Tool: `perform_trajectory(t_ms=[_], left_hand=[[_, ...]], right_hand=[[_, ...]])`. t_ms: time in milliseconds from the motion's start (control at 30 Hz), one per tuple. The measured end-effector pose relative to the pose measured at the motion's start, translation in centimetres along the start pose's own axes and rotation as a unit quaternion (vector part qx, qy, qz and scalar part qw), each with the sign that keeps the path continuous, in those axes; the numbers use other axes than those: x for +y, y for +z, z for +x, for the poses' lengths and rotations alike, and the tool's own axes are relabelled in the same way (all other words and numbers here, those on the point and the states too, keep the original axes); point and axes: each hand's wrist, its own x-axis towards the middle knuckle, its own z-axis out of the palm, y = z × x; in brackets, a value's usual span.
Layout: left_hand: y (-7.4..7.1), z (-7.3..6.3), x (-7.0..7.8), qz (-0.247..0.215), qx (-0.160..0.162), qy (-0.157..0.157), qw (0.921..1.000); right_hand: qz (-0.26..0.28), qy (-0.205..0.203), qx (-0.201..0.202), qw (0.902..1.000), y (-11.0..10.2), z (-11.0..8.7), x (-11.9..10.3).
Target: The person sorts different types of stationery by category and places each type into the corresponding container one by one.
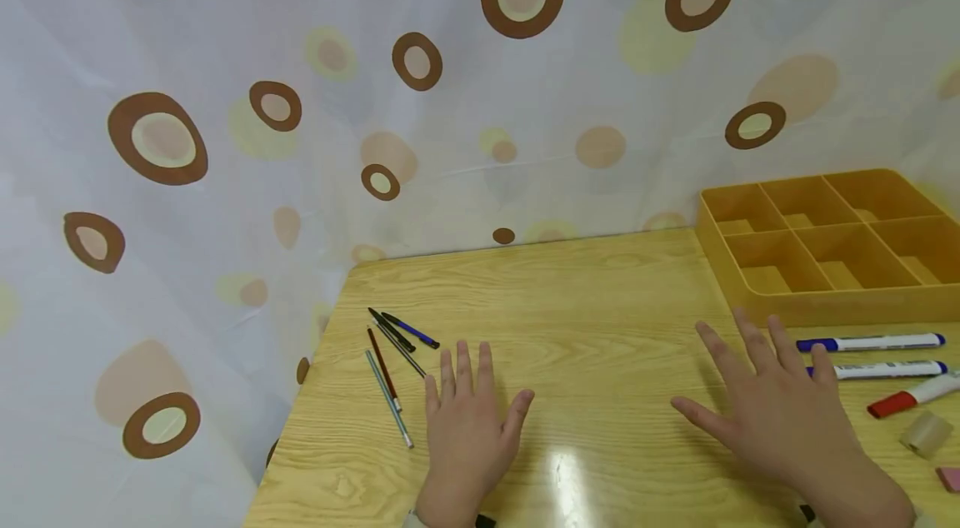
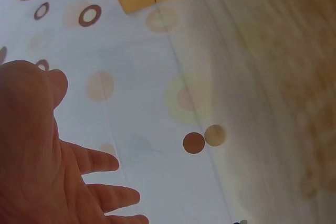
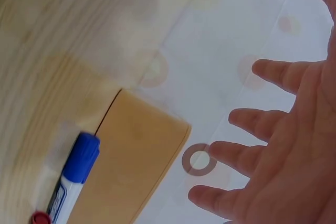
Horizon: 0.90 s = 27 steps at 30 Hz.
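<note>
My left hand (image 1: 468, 436) hovers over the wooden table with its fingers spread and nothing in it. Just left of it lie a blue pen (image 1: 411, 330), a black pen (image 1: 391, 331), a dark red pencil (image 1: 383, 367), a teal pencil (image 1: 388, 397) and a grey pencil (image 1: 403, 351). On the right side, my right hand (image 1: 787, 420) is also spread and holds nothing. Its fingertips overlap the blue-capped markers, one upper (image 1: 885, 341) and one lower (image 1: 892, 371), in the head view. A red-capped marker (image 1: 892, 405) lies to its right.
An orange tray (image 1: 847, 307) divided into several compartments stands at the back right. Near the right edge are a tape roll (image 1: 927, 434) and a pink block (image 1: 949, 478). A spotted white curtain (image 1: 480, 112) hangs behind and left of the table (image 1: 585, 303).
</note>
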Motion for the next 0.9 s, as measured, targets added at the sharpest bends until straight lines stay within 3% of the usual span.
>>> perform_trajectory(t_ms=[300,533,633,767,900], left_hand=[[0.1,1.3,2.6,-0.011,-0.022,0.036,0.9991],[0.4,3.3,6.0,0.007,-0.016,0.098,0.9950],[0.8,4.0,7.5,0.015,-0.008,0.125,0.9920],[1.3,5.1,9.9,0.024,-0.001,0.149,0.9886],[1.9,6.3,12.4,0.028,-0.008,0.164,0.9860]], right_hand=[[-0.009,0.032,-0.009,0.9994,-1.3,1.1,4.6],[-0.010,0.096,-0.011,0.9952,-2.1,1.4,9.1],[0.016,0.082,0.067,0.9942,-1.6,1.4,11.4],[0.060,0.072,0.157,0.9831,-1.1,1.5,14.3],[0.094,0.103,0.163,0.9767,-0.4,1.6,16.9]])
